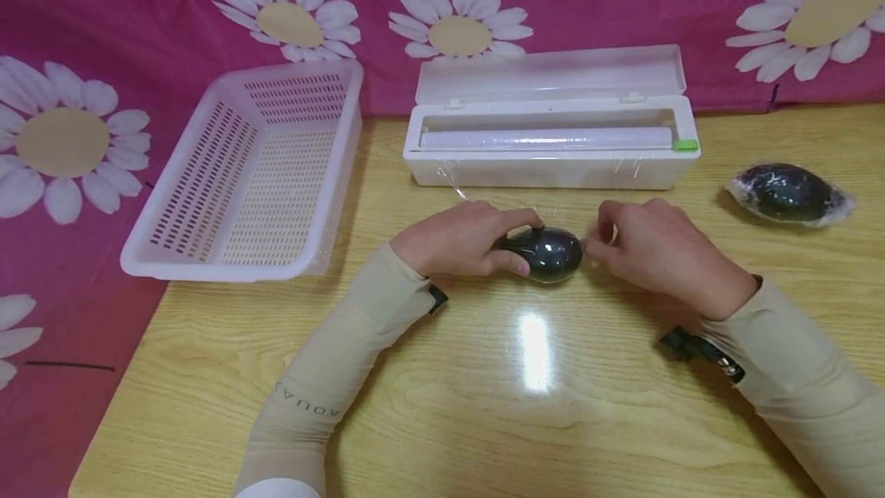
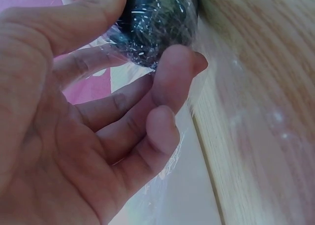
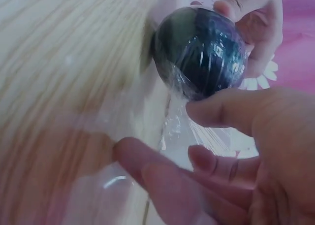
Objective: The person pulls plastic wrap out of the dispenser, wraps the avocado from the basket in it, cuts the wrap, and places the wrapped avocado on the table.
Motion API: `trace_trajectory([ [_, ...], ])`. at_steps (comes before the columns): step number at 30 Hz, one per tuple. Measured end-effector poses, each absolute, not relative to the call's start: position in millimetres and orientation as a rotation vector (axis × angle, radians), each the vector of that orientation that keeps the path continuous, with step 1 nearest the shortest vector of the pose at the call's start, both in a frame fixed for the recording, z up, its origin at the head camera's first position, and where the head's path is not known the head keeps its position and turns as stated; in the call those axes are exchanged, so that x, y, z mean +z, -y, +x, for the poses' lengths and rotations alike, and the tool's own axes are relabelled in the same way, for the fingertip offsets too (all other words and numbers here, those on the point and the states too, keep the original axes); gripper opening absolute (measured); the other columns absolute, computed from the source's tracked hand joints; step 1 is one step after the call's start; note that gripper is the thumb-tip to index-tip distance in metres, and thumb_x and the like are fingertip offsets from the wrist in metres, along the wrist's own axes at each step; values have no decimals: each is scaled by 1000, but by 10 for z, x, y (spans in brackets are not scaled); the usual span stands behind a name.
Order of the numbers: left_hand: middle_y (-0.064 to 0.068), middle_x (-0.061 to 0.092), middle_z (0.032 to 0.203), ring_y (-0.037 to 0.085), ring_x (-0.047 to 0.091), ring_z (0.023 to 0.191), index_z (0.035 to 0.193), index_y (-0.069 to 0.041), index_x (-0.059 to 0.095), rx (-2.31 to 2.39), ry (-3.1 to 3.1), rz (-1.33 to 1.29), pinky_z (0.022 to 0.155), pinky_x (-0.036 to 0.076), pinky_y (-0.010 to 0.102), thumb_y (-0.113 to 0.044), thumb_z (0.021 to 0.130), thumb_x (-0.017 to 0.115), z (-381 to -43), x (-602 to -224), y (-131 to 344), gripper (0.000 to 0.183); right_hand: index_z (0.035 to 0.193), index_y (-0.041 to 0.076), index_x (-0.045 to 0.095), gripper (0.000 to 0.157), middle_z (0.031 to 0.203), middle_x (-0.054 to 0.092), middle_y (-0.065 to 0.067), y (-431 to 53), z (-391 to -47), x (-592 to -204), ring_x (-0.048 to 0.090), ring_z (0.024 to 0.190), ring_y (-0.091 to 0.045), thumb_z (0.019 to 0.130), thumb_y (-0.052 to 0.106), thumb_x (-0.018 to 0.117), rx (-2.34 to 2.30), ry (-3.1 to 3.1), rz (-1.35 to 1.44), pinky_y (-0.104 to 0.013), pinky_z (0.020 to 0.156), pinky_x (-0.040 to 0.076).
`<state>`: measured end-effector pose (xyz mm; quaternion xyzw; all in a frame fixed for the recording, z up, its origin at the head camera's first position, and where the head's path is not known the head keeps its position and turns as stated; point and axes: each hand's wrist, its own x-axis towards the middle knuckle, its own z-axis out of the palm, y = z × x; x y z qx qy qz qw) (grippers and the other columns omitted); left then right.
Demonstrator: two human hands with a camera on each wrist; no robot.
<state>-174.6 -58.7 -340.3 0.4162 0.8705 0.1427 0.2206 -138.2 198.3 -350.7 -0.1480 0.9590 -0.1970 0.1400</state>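
Note:
A dark avocado (image 1: 555, 253) in clear cling film lies on its side over the table, its rounded end facing right. My left hand (image 1: 459, 240) grips its narrow end between thumb and fingers. In the left wrist view, crinkled film covers the avocado (image 2: 160, 25), and the lower fingers are loosely bent beneath it. At the rounded end, my right hand (image 1: 657, 252) pinches gathered film with thumb and curled forefinger. The right wrist view shows stretched cling film (image 3: 197, 134) trailing from the avocado (image 3: 199, 52) by the right thumb.
Behind the hands stands a white cling film box (image 1: 553, 170), lid raised, with a film roll (image 1: 546, 138) and a green slider (image 1: 685, 145). Another film-wrapped avocado (image 1: 788, 193) lies at the right. A white plastic basket (image 1: 339, 167) stands at the left on the wooden table (image 1: 442, 406).

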Motion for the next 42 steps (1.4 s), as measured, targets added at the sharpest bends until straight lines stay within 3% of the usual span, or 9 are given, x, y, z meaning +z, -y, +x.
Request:
trace_trajectory([
  [5,-2,72,121,11,65,95,143,-25,52,405,-2404,1138,91,53,29,-48,98,67,-1741,-3409,597,53,98,5,61,31,69,57,-6,-2017,-1392,-3503,51,62,-21,97,35,68,-591,-2713,-326,-32,53,37],
  [13,-3,71,118,12,63,93,143,-25,53,404,-2424,1148,88,52,29,-48,98,67,-1729,-3431,619,53,113,0,44,64,84,59,-12,-2113,-1427,-3568,55,72,-24,92,53,73,-709,-2676,-215,-32,57,41],
  [24,-3,72,119,12,65,95,141,-25,53,403,-2415,1156,90,52,29,-48,97,67,-1735,-3416,588,51,115,4,44,49,97,61,-14,-2073,-1430,-3590,54,78,-24,91,31,77,-860,-2663,-212,-32,58,42],
  [29,-1,72,119,13,65,95,140,-25,53,398,-2412,1151,90,53,30,-48,97,68,-1730,-3409,580,51,106,6,48,39,86,58,-10,-2053,-1426,-3568,54,77,-24,91,28,77,-822,-2690,-254,-32,59,40],
  [36,0,72,119,12,66,97,140,-25,53,398,-2418,1132,91,53,31,-48,97,68,-1716,-3387,564,51,99,10,52,25,78,72,-4,-2022,-1358,-3440,64,68,-16,94,28,69,-832,-2683,-272,-30,56,44],
  [42,0,72,120,13,66,97,142,-24,53,377,-2424,1126,91,54,31,-48,97,68,-1708,-3370,551,53,102,11,56,29,91,70,-8,-2106,-1379,-3349,60,80,-21,92,32,75,-861,-2671,-315,-30,62,43],
])
